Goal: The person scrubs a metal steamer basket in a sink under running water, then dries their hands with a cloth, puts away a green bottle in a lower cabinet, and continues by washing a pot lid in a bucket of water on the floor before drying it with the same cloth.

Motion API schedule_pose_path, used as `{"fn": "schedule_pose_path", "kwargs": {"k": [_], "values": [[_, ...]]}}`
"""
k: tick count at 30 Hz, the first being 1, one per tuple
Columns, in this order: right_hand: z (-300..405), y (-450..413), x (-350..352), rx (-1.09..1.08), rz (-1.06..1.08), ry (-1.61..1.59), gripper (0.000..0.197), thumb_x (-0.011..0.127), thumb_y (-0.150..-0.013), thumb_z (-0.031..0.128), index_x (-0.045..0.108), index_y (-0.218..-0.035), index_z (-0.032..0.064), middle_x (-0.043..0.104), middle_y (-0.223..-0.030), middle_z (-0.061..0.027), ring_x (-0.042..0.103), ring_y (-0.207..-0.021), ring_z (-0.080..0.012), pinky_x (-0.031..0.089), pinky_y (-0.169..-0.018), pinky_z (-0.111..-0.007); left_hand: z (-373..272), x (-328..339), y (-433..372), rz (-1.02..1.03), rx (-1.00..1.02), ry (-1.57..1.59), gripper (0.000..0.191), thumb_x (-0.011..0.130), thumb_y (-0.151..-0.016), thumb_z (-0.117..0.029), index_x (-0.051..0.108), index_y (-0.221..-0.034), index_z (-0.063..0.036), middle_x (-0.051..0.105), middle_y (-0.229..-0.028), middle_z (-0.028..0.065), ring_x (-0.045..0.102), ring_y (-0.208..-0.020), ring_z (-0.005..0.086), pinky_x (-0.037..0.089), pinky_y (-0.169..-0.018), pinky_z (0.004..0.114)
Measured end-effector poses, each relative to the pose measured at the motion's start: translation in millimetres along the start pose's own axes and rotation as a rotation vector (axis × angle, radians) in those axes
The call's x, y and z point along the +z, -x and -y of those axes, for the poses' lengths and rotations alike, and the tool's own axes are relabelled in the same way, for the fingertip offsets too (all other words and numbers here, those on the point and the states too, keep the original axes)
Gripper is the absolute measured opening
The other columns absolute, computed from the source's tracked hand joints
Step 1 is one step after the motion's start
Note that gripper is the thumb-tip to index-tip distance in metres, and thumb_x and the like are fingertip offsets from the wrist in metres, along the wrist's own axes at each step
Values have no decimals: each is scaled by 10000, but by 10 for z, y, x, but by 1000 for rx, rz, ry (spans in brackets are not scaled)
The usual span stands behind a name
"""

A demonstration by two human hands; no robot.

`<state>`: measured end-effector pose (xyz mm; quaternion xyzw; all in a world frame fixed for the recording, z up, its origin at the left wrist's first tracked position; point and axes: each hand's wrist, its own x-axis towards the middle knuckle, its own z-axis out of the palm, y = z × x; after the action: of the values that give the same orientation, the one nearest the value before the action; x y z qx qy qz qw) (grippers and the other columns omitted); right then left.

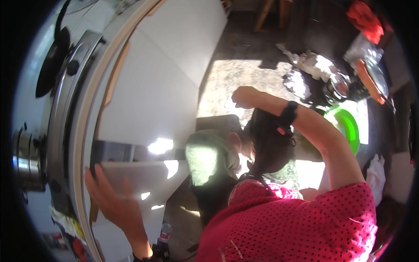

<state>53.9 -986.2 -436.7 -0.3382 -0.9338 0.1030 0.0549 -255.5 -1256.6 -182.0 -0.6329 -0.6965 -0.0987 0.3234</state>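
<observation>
My left hand is spread, with its fingers in front of a glossy pale cabinet door that stands out from the cabinet; whether the fingertips touch it, I cannot tell. My right hand, with a black band on the wrist, is curled above the sunlit floor. A small bright patch lies by its fingers; glare hides whether it holds anything. Below the right forearm is a dark rounded thing, beside green patterned cloth. The red dotted shirt fills the lower right.
Along the left runs a counter with a steel stove, a black frying pan and a metal pot. At right are a green basin, a metal vessel and a red bag. A plastic bottle stands low.
</observation>
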Motion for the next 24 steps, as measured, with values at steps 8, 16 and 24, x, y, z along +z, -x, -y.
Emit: {"fn": "schedule_pose_path", "kwargs": {"k": [8, 16, 24], "values": [[177, 298, -328, 426, -433, -233, 159, 598, -785, 142, 671, -894, 52, 668, -861, -140, 659, -854, -340, 530, -714, -452, -1134, 968, -108, 135, 471, 710, 372, 609, -832, -37, 574, -1199, 4, 511, -1325, 201, 500, -1203, 365, 407, -995, 447], [1191, 1841, -528, 517, -906, 0, 318, 673, -772, 143, 608, -1074, 65, 610, -993, -101, 584, -979, -279, 486, -843, -391, -2161, 1689, -539, 721, 620, 1013, 339, 641, -876, -187, 626, -1149, 13, 652, -1091, 183, 680, -859, 281, 511, -794, 364], [2107, 3091, -589, 1172, -851, -339, 433, 592, -919, 232, 504, -1322, 101, 556, -1256, -121, 560, -1130, -299, 464, -961, -399, -3032, 1918, -295, 544, 933, 981, 310, 648, -843, -268, 676, -1053, -42, 669, -1019, 149, 642, -902, 318, 501, -792, 405]]}}
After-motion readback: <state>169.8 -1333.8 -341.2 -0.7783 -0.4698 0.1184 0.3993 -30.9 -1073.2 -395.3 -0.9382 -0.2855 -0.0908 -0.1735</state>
